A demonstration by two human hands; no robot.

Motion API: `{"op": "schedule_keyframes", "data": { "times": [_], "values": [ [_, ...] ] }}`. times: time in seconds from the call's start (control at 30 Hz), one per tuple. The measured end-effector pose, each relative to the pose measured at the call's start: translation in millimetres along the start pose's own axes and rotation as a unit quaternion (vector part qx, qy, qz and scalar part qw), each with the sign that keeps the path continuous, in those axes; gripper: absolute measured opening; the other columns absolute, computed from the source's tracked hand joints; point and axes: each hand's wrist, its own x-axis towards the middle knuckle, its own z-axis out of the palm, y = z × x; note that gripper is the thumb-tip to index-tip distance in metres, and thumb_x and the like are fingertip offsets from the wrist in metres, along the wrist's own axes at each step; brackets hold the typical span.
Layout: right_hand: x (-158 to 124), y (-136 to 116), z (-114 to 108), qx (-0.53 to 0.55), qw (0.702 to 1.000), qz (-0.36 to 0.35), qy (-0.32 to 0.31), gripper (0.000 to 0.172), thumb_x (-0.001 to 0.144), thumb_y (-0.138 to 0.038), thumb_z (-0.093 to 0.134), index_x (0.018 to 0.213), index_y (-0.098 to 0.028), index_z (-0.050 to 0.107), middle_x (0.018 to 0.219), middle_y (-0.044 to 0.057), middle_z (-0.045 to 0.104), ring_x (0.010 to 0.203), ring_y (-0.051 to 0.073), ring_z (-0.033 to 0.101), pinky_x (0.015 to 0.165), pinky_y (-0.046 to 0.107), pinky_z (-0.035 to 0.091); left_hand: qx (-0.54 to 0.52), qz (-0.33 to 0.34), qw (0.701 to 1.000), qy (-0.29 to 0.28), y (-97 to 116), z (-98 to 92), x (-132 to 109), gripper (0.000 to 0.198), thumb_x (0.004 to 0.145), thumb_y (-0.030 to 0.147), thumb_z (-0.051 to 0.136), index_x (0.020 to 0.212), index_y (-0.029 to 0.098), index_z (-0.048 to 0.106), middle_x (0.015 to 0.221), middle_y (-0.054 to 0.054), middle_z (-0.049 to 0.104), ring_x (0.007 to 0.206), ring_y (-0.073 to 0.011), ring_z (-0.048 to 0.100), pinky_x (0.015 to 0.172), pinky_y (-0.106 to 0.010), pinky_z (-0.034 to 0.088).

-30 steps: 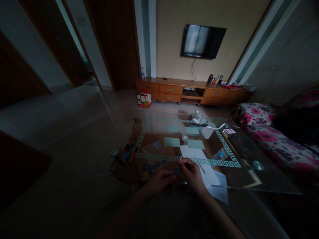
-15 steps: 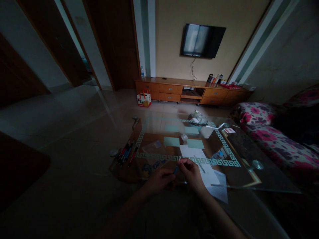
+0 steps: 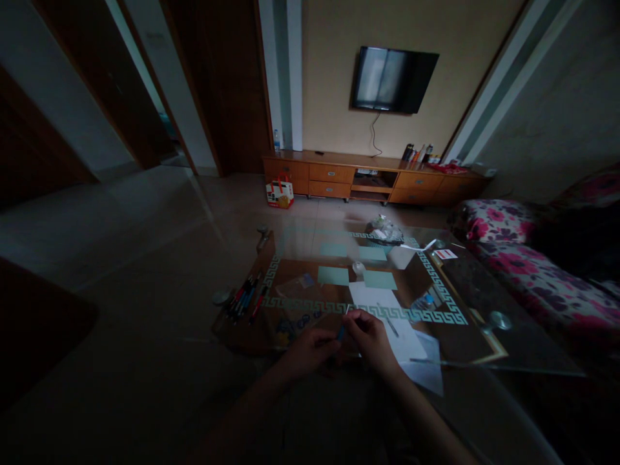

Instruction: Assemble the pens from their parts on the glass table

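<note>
Both my hands meet over the near edge of a glass coffee table (image 3: 484,297). My left hand (image 3: 310,351) and my right hand (image 3: 371,339) pinch the two ends of a thin blue pen (image 3: 341,332), held between them just above the glass. White paper sheets (image 3: 407,342) lie right of my right hand, with another pen (image 3: 391,325) on them. The dim light hides the fingertips' exact grip.
Several pens (image 3: 247,298) lie at the table's left edge. Green paper squares (image 3: 333,276) and a small white object sit mid-table. A floral sofa (image 3: 527,265) is at the right. A wooden TV cabinet (image 3: 372,177) and wall TV (image 3: 394,79) stand beyond; a bag (image 3: 279,192) rests on the floor.
My right hand has slid slightly toward my left hand, and the visible blue part of the pen between them has shortened. Nothing else has moved.
</note>
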Motion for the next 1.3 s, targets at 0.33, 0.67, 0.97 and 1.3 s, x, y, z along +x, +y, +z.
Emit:
{"op": "schedule_keyframes", "data": {
  "times": [0.33, 0.67, 0.97, 1.3],
  "values": [
    [-1, 0, 2, -0.004, 1.0, 0.003, -0.021, 0.028, 0.081, -0.046, 0.068, 0.08, -0.018, 0.069, 0.073, 0.001, 0.066, 0.071, 0.017, 0.059, 0.067, 0.028, 0.046, 0.135, 0.034, 0.99, 0.037, -3, -0.8, 3, 0.034, 0.082, 0.047, 0.063, 0.087, 0.014, 0.063, 0.077, -0.003, 0.063, 0.067, -0.0163, 0.06, 0.056, -0.024, 0.046],
    [0, 5, 3, -0.014, 0.999, 0.015, -0.047, 0.028, 0.08, -0.047, 0.069, 0.081, -0.02, 0.073, 0.077, 0.002, 0.071, 0.073, 0.018, 0.063, 0.069, 0.029, 0.049, 0.127, 0.091, 0.984, 0.091, -7, -2.7, 3, 0.042, 0.075, 0.025, 0.072, 0.115, 0.017, 0.06, 0.099, -0.007, 0.068, 0.083, -0.019, 0.065, 0.07, -0.028, 0.049],
    [-1, 5, 5, -0.014, 0.997, 0.021, -0.072, 0.027, 0.081, -0.046, 0.067, 0.08, -0.02, 0.073, 0.077, 0.003, 0.071, 0.074, 0.018, 0.064, 0.071, 0.03, 0.049, 0.113, 0.115, 0.983, 0.084, -8, -1.1, 1, 0.069, 0.074, 0.022, 0.075, 0.136, 0.021, 0.047, 0.109, -0.009, 0.064, 0.085, -0.018, 0.063, 0.073, -0.029, 0.05],
    [-1, 4, 7, 0.02, 0.998, 0.026, -0.048, 0.02, 0.077, -0.04, 0.072, 0.081, -0.021, 0.073, 0.079, 0.002, 0.072, 0.074, 0.018, 0.064, 0.071, 0.029, 0.049, 0.171, 0.139, 0.972, 0.085, 5, 0.3, -5, 0.067, 0.076, 0.018, 0.069, 0.139, 0.025, 0.047, 0.113, -0.008, 0.063, 0.089, -0.0193, 0.061, 0.078, -0.031, 0.05]
  ]
}}
